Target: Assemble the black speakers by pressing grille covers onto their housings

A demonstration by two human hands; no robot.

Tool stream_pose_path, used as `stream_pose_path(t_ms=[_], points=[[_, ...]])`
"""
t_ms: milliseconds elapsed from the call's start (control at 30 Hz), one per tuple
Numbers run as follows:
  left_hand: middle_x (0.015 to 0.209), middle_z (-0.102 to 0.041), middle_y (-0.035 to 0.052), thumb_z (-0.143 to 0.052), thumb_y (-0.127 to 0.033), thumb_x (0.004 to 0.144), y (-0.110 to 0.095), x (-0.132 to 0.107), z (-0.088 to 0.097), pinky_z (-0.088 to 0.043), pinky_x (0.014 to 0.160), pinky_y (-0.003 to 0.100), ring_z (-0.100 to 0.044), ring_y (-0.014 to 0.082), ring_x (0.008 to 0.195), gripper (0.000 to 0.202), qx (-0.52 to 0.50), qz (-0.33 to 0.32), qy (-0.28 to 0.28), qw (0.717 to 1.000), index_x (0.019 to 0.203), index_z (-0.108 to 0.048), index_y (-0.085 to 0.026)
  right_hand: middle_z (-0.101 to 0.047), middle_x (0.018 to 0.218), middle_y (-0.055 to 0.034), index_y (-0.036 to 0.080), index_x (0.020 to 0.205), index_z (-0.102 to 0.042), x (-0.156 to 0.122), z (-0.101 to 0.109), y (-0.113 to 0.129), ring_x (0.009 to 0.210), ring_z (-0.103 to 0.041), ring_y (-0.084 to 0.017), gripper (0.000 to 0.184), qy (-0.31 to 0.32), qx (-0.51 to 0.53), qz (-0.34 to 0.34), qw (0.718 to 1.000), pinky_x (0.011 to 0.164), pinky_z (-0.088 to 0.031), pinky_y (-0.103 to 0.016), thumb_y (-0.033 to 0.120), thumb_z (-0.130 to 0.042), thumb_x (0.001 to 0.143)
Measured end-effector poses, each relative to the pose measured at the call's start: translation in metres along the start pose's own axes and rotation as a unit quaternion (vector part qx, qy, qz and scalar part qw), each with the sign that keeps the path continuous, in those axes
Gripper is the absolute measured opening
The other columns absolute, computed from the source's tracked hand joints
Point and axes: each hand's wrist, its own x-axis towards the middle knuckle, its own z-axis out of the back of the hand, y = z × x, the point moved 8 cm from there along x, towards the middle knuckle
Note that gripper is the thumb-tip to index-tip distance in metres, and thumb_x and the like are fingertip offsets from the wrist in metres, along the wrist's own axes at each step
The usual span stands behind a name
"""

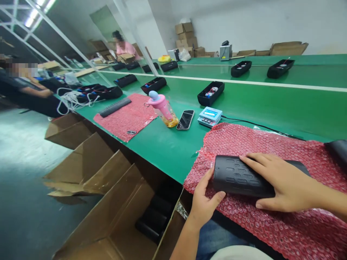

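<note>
A black speaker casing (230, 177) with rows of raised oblong marks and small grille patches lies on red bubble wrap (238, 141). My right hand (287, 184) reaches across its top, with the fingers on the far side and the thumb at the near edge. My left hand (204, 202) holds its left end, the thumb by the near corner and the fingers along the end face. A small light-blue device (210, 116) with a lit display and a cable stands beyond the wrap. The casing's underside is hidden.
A phone (185, 120) and a pink-lidded bottle (164, 108) stand left of the device. Open black casings with wires (211, 93) sit farther back. Cardboard boxes (108, 216) are below the table's edge, one holding black casings (153, 220). Two people are at the left and back.
</note>
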Motion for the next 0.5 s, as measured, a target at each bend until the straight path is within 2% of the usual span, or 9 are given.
stream_pose_path(t_ms=[67,100,167,200,267,333,367,433,500], points=[[0.139,-0.042,0.0148,-0.063,-0.04,0.081,-0.022,0.004,0.004,-0.032,0.107,0.049,-0.039,0.031,0.129,0.067,0.098,-0.057,-0.012,0.994,0.138,-0.035,-0.019,-0.047,0.131,-0.0163,0.02,0.138,-0.036,-0.003,0.01,-0.005,0.115,-0.049,-0.033,0.07,-0.037,0.117,-0.005,0.992,0.093,-0.043,-0.052,0.047,-0.063,0.078],[0.141,-0.038,0.0155,-0.064,-0.039,0.08,-0.039,0.005,0.005,-0.031,0.107,0.05,-0.035,0.0317,0.131,0.071,0.156,-0.1,-0.023,0.982,0.139,-0.031,-0.02,-0.051,0.127,-0.0136,0.021,0.132,-0.042,-0.005,0.015,-0.011,0.114,-0.051,-0.029,0.057,-0.064,0.187,-0.016,0.98,0.092,-0.045,-0.047,0.046,-0.058,0.083],[0.144,-0.033,0.0168,-0.066,-0.038,0.077,-0.074,0.007,-0.002,-0.027,0.108,0.052,-0.029,0.0336,0.134,0.077,0.272,-0.195,-0.025,0.942,0.141,-0.026,-0.019,-0.06,0.113,-0.0089,0.021,0.117,-0.052,-0.009,0.022,-0.024,0.104,-0.057,-0.022,0.035,-0.125,0.309,-0.044,0.942,0.088,-0.048,-0.037,0.041,-0.054,0.088],[0.144,-0.033,0.0169,-0.067,-0.037,0.076,-0.089,0.009,-0.011,-0.023,0.109,0.054,-0.027,0.0345,0.134,0.078,0.323,-0.23,-0.005,0.918,0.14,-0.027,-0.019,-0.063,0.105,-0.0073,0.02,0.11,-0.055,-0.009,0.024,-0.029,0.097,-0.059,-0.02,0.029,-0.151,0.349,-0.053,0.923,0.084,-0.049,-0.034,0.039,-0.053,0.088],[0.144,-0.034,0.0165,-0.07,-0.036,0.073,-0.108,0.017,-0.034,-0.015,0.109,0.058,-0.025,0.0364,0.134,0.078,0.402,-0.264,0.077,0.873,0.139,-0.031,-0.02,-0.065,0.091,-0.0055,0.018,0.097,-0.059,-0.007,0.025,-0.034,0.085,-0.061,-0.018,0.022,-0.177,0.386,-0.057,0.903,0.077,-0.05,-0.031,0.037,-0.055,0.087],[0.145,-0.032,0.0177,-0.074,-0.037,0.068,-0.116,0.029,-0.058,-0.013,0.108,0.061,-0.023,0.039,0.135,0.085,0.447,-0.262,0.175,0.837,0.14,-0.032,-0.02,-0.064,0.082,-0.0045,0.017,0.089,-0.06,-0.005,0.033,-0.031,0.076,-0.061,-0.017,0.017,-0.204,0.361,-0.053,0.908,0.069,-0.051,-0.029,0.034,-0.055,0.087],[0.146,-0.031,0.0184,-0.077,-0.038,0.064,-0.119,0.035,-0.068,-0.015,0.107,0.062,-0.022,0.0405,0.135,0.092,0.456,-0.257,0.217,0.824,0.141,-0.03,-0.021,-0.064,0.078,-0.0041,0.018,0.085,-0.06,-0.006,0.044,-0.025,0.072,-0.061,-0.016,0.014,-0.237,0.321,-0.039,0.916,0.066,-0.051,-0.029,0.031,-0.055,0.086],[0.144,-0.033,0.0184,-0.081,-0.039,0.056,-0.123,0.047,-0.084,-0.021,0.104,0.062,-0.026,0.0433,0.132,0.101,0.457,-0.25,0.283,0.806,0.142,-0.029,-0.025,-0.063,0.074,-0.0033,0.019,0.083,-0.06,-0.02,0.077,-0.001,0.07,-0.06,-0.016,0.005,-0.331,0.198,0.023,0.922,0.066,-0.05,-0.029,0.02,-0.055,0.085],[0.137,-0.042,0.0161,-0.082,-0.04,0.052,-0.123,0.058,-0.093,-0.03,0.099,0.06,-0.039,0.0436,0.123,0.102,0.452,-0.233,0.323,0.798,0.141,-0.032,-0.03,-0.064,0.079,-0.003,0.021,0.089,-0.06,-0.046,0.108,0.033,0.079,-0.061,-0.016,0.014,-0.403,0.083,0.087,0.907,0.072,-0.051,-0.03,0.009,-0.056,0.081]])
